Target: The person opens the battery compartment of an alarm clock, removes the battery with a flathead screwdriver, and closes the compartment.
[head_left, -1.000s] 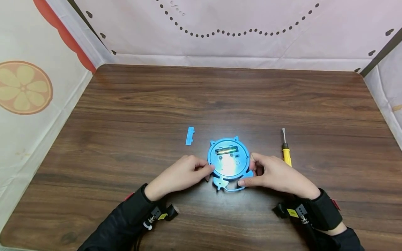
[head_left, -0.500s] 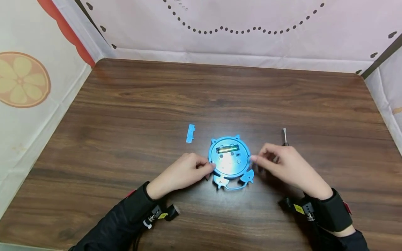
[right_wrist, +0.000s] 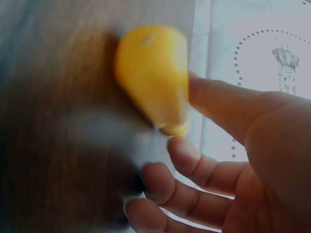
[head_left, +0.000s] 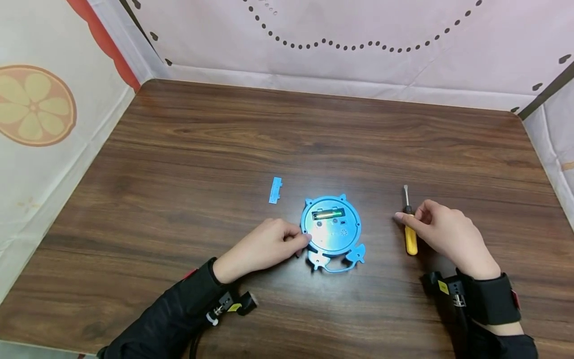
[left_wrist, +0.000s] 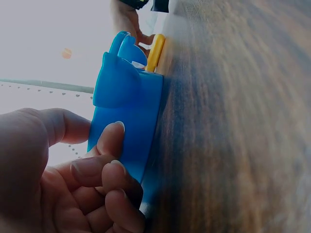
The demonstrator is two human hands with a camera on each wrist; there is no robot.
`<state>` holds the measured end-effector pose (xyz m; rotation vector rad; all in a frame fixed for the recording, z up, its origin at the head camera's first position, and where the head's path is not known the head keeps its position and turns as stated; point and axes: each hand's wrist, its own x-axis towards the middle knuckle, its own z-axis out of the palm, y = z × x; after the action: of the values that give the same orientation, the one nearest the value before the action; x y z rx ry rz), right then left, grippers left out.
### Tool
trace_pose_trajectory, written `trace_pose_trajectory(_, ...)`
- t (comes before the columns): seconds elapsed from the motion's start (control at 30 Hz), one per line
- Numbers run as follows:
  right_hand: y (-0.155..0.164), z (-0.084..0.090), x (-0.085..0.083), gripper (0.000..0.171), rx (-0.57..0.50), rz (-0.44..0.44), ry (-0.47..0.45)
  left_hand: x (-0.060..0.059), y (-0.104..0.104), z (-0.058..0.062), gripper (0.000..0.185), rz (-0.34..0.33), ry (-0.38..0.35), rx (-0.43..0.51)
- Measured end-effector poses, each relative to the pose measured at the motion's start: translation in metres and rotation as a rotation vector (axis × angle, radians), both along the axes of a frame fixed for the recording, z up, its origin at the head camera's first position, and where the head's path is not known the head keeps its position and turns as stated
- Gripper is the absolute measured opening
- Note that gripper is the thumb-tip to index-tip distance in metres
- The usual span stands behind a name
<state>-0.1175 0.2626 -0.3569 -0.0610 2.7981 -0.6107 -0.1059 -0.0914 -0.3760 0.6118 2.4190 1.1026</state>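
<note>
A round blue plastic case (head_left: 334, 239) with small ears and a looped tail lies back up in the head view. Its open slot holds a battery (head_left: 328, 214). My left hand (head_left: 269, 247) pinches the case's left rim, thumb on top and fingers against its side, as the left wrist view shows. To the right, my right hand (head_left: 448, 234) has thumb and index finger on either side of a screwdriver's yellow handle (right_wrist: 155, 68), pinching it near the collar. The screwdriver (head_left: 410, 239) points away from me; blur hides the exact contact.
A small blue battery cover (head_left: 275, 190) lies beyond the case, to its left. The brown wooden table (head_left: 224, 129) meets white printed cloth walls (head_left: 350, 70) at the back and sides.
My right hand has let go of the case's lower right side and moved right to the screwdriver. The left hand has stayed at the case's left rim.
</note>
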Motion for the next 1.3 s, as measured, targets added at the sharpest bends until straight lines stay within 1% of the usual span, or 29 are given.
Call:
trace_pose_trajectory(0.17,-0.002,-0.002,-0.001,0.057,0.008,-0.021,-0.021,0.000,0.000,0.000,0.040,0.003,0.007,-0.005)
trace_pose_trajectory(0.33,-0.003,-0.004,-0.002,0.056,0.009,-0.019,-0.028,0.001,0.000,0.000,0.040,0.005,0.012,-0.002)
trace_pose_trajectory(0.6,-0.005,-0.004,-0.003,0.052,0.007,0.006,-0.004,0.002,-0.001,0.002,0.041,0.015,0.015,-0.008)
trace_pose_trajectory(0.8,-0.006,-0.004,-0.003,0.050,-0.022,0.019,0.007,0.002,-0.001,0.003,0.041,0.007,0.015,-0.005)
trace_pose_trajectory(0.93,-0.009,0.000,-0.004,0.050,-0.058,0.033,-0.006,0.001,-0.003,0.004,0.043,0.014,0.008,0.001)
trace_pose_trajectory(1.0,-0.010,0.003,-0.002,0.050,-0.072,0.039,-0.012,0.002,-0.004,0.003,0.043,0.016,-0.005,0.006)
trace_pose_trajectory(1.1,-0.007,0.016,0.003,0.049,-0.072,0.043,-0.010,0.003,-0.004,0.001,0.044,0.013,-0.015,0.020)
trace_pose_trajectory(1.2,-0.005,0.034,0.006,0.046,-0.074,0.054,0.003,0.004,-0.004,0.000,0.044,0.010,-0.014,0.043)
trace_pose_trajectory(1.3,-0.008,0.055,0.007,0.042,-0.057,0.083,0.039,0.004,-0.005,0.000,0.044,0.010,0.000,0.054)
